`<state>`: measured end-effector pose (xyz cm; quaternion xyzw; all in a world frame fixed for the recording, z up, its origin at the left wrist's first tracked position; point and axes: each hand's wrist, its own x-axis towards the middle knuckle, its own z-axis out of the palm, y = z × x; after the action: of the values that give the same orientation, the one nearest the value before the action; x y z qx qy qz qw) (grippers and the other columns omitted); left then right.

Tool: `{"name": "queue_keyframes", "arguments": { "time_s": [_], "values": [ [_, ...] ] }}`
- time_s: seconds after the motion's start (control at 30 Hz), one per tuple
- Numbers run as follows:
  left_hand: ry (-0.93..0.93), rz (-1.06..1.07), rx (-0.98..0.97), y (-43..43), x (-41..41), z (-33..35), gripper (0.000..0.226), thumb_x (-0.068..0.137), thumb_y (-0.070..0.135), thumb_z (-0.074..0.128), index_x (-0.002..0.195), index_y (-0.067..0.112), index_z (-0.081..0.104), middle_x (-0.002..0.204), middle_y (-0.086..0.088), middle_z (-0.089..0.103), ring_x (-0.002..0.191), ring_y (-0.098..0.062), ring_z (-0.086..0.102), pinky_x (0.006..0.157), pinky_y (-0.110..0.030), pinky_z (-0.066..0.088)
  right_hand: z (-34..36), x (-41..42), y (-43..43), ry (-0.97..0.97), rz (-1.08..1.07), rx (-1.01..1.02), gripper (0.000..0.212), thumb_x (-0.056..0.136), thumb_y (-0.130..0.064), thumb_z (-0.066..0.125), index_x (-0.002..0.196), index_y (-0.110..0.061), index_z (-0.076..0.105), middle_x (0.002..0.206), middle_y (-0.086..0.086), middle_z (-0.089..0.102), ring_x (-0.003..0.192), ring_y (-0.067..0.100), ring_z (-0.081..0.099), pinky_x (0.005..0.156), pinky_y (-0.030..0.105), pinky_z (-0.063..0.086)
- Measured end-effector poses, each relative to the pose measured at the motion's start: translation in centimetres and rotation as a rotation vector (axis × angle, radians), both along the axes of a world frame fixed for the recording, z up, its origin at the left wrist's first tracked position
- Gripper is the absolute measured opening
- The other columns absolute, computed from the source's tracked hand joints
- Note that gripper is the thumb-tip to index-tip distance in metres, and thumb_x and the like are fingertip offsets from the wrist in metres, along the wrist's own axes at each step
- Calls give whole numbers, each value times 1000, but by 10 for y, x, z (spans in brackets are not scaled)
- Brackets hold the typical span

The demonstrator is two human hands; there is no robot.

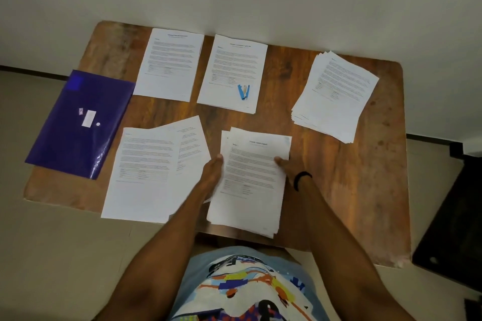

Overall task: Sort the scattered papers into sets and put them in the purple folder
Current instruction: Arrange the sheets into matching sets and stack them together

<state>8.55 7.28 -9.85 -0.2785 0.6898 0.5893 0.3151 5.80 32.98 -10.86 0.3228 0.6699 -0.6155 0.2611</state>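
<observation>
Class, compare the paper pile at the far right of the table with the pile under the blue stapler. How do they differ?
The far-right pile is fanned, its sheet edges staggered; the stapler pile is squared up. The far-right pile lies turned at an angle and carries nothing; the stapler pile sits straighter with the blue stapler resting on it. Both are white printed sheets lying flat on the wooden table, untouched by either hand.

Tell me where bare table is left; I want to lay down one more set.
Bare wood shows at the table's near-right corner, right of the held stack and below the right stack. A smaller patch lies at the far-left corner above the folder. The middle is crowded.
</observation>
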Motion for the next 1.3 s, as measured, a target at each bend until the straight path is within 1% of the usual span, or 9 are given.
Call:
{"name": "queue_keyframes", "arguments": {
  "time_s": [0.33,0.5,0.6,0.7,0.8,0.9,1.07,1.2,1.3],
  "values": [
    [109,-84,-51,27,7,4,15,102,33,44,110,33,55,114,3,64,105,-21,63,96,-45,53,3,2,-7,151,23,292,24,99,-20,61,121,-11,62,106,2,67,94,21,65,71,27,51],
    [151,-125,-2,42,4,10,20,105,29,46,110,16,62,95,5,69,84,-12,72,66,-19,56,-3,-5,12,162,122,402,30,98,-23,62,123,-6,63,113,9,68,99,25,65,80,34,52],
    [97,-124,-16,48,2,7,22,102,36,50,106,18,61,100,1,68,95,-22,70,74,-24,57,-10,-8,25,120,148,457,36,98,-23,62,129,-4,59,121,14,66,106,29,62,85,35,50],
    [148,-197,-98,49,0,18,9,103,23,51,100,20,59,96,7,63,88,-10,66,78,-23,54,-16,-8,25,62,110,527,48,97,-26,63,138,-6,49,134,17,58,121,36,57,99,42,47],
    [240,-166,-287,33,-1,22,17,102,19,51,86,19,54,85,7,58,73,-1,62,82,-20,56,-10,-6,-2,92,96,837,56,94,-24,65,141,-4,41,137,23,53,123,40,52,105,48,44],
    [259,-148,-624,-5,1,5,26,99,27,56,121,15,60,122,-7,62,108,-21,61,103,-36,48,5,-1,-62,236,232,1008,63,95,-23,64,148,-5,37,139,22,48,129,37,45,109,46,41],
    [205,-295,-922,-87,20,-6,66,92,30,63,152,27,35,159,-8,30,144,-32,29,118,-48,26,-7,4,-165,393,648,671,65,85,-31,73,139,-18,39,141,7,46,124,27,51,108,38,45],
    [70,-415,-930,-136,36,-18,81,93,35,64,158,34,14,167,-5,3,153,-33,5,122,-54,12,-21,-23,-209,448,1067,679,110,86,-42,74,159,-14,-2,167,8,2,154,29,2,125,46,6],
    [47,-459,-886,-150,41,-23,86,94,35,63,158,38,6,167,-3,-8,153,-33,-1,120,-57,12,-23,-58,-227,459,1176,724,120,83,-46,76,157,-10,-11,167,10,-8,154,30,-7,123,48,-1]
  ]
}}
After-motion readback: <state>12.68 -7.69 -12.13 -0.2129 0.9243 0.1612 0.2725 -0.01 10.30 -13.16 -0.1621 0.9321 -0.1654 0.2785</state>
